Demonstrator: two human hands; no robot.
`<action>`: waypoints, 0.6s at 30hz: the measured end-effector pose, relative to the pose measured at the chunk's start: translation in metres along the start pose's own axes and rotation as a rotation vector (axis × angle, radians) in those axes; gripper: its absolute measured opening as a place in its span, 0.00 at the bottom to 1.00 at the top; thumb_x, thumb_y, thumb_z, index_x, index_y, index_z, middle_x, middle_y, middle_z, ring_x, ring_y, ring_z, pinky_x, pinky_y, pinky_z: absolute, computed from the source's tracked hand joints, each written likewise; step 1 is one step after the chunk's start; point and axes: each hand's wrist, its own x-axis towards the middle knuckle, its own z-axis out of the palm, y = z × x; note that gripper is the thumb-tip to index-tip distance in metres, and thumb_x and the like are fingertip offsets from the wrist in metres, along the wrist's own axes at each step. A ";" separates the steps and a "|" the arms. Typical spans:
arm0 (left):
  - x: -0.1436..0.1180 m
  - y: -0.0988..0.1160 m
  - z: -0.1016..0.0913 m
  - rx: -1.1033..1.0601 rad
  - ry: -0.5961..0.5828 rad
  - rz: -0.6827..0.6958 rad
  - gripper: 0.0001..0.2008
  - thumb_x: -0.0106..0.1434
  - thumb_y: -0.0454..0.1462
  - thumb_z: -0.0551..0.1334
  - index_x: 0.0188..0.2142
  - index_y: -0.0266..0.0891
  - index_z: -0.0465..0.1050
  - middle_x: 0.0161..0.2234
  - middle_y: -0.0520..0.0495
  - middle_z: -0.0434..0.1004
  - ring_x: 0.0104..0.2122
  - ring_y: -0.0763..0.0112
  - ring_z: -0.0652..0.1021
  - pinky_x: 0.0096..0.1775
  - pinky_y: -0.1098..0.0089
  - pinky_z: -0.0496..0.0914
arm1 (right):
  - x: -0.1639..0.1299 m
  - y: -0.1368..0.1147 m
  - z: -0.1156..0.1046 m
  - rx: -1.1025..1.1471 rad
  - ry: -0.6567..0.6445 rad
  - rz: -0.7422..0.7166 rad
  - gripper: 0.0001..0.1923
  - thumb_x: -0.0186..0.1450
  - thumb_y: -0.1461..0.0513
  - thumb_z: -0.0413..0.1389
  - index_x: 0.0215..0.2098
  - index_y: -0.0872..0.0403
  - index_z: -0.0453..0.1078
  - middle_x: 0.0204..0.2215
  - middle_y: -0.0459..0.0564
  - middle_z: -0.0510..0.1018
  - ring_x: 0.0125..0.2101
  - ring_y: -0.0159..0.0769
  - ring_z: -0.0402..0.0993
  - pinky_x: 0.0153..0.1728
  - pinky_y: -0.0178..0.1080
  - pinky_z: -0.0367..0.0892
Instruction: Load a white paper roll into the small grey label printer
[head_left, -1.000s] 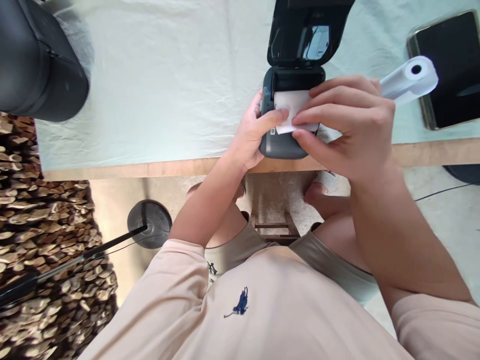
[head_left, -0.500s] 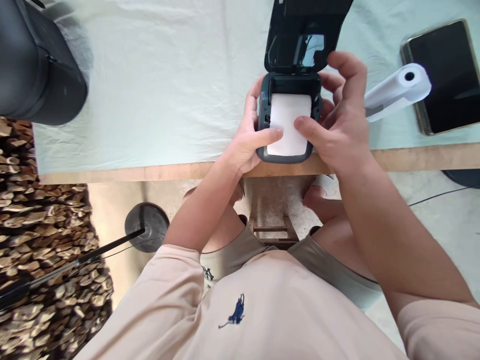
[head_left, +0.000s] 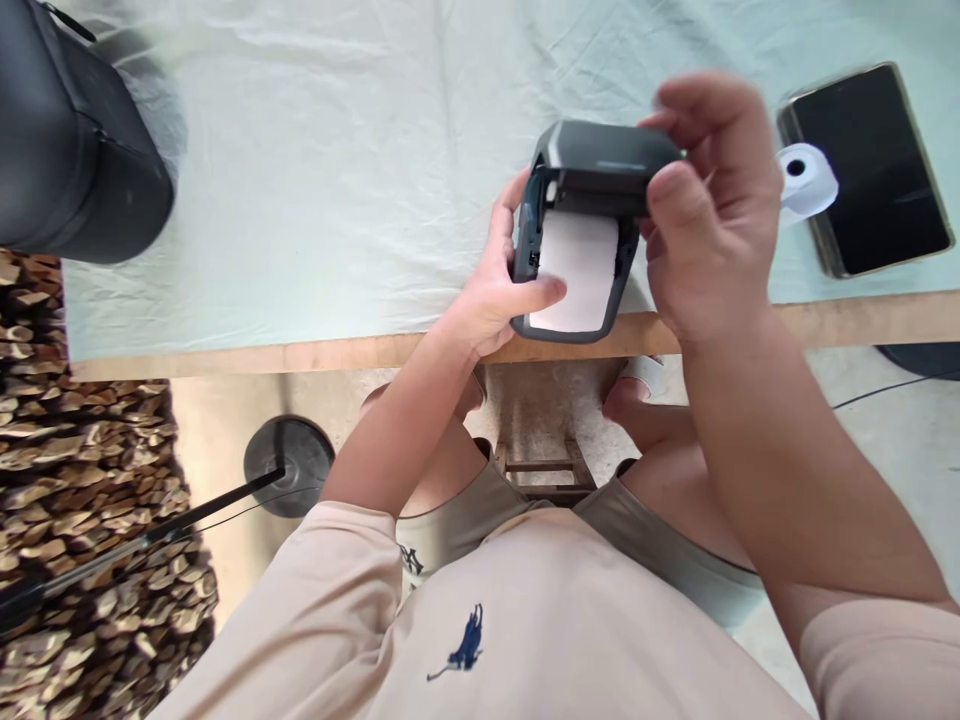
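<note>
A small dark portable label printer [head_left: 571,335] is held above the table's front edge, its lid [head_left: 611,145] tilted partway down over the body. White paper [head_left: 574,270] lies inside and its end reaches toward the near rim. My left hand [head_left: 502,285] wraps the printer's left side, with the thumb pressed on the paper. At the lid's right corner, my right hand [head_left: 716,200] grips with thumb and fingers, slightly blurred. Behind that hand a white paper roll [head_left: 814,185] with a dark core hole is partly hidden.
A phone [head_left: 870,170] lies on the pale cloth [head_left: 315,200] at the right, beside the roll. A black bag [head_left: 82,140] stands at the far left. Below the wooden table edge [head_left: 300,358] are a round black stand base [head_left: 289,465] and stacked firewood [head_left: 97,500].
The printer's lid has swung from upright to partly lowered. My right hand has left the paper and moved up to the lid's corner. My left thumb stays on the paper.
</note>
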 end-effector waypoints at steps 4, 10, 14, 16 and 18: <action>0.007 -0.007 -0.010 0.032 -0.056 0.025 0.44 0.46 0.30 0.63 0.58 0.52 0.42 0.36 0.52 0.70 0.39 0.67 0.75 0.40 0.68 0.71 | -0.006 0.005 0.003 0.239 -0.010 -0.035 0.18 0.55 0.51 0.51 0.41 0.52 0.62 0.48 0.48 0.58 0.51 0.27 0.58 0.46 0.31 0.66; 0.010 -0.012 -0.017 0.095 -0.079 0.051 0.46 0.43 0.36 0.68 0.57 0.53 0.42 0.35 0.53 0.70 0.42 0.63 0.75 0.44 0.65 0.70 | -0.008 0.010 0.006 0.437 0.004 0.036 0.19 0.56 0.51 0.49 0.43 0.49 0.58 0.50 0.46 0.57 0.50 0.27 0.60 0.50 0.33 0.65; 0.008 -0.009 -0.015 0.092 -0.079 0.064 0.45 0.43 0.37 0.68 0.56 0.54 0.44 0.40 0.53 0.70 0.45 0.63 0.74 0.42 0.67 0.71 | -0.008 0.010 0.010 0.523 -0.017 0.128 0.22 0.58 0.51 0.46 0.49 0.45 0.50 0.53 0.45 0.55 0.49 0.26 0.62 0.47 0.32 0.67; 0.007 -0.007 -0.014 0.049 -0.092 0.062 0.41 0.45 0.38 0.67 0.55 0.54 0.47 0.43 0.52 0.69 0.47 0.62 0.72 0.42 0.68 0.71 | -0.009 0.007 0.012 0.531 -0.039 0.161 0.25 0.57 0.51 0.48 0.51 0.44 0.49 0.51 0.45 0.58 0.48 0.24 0.63 0.46 0.30 0.67; 0.006 -0.006 -0.011 -0.006 -0.079 0.071 0.34 0.48 0.41 0.64 0.53 0.52 0.51 0.46 0.52 0.68 0.50 0.63 0.70 0.44 0.69 0.71 | -0.010 0.004 0.014 0.546 -0.083 0.175 0.27 0.56 0.52 0.50 0.52 0.44 0.47 0.48 0.45 0.61 0.43 0.22 0.65 0.41 0.29 0.69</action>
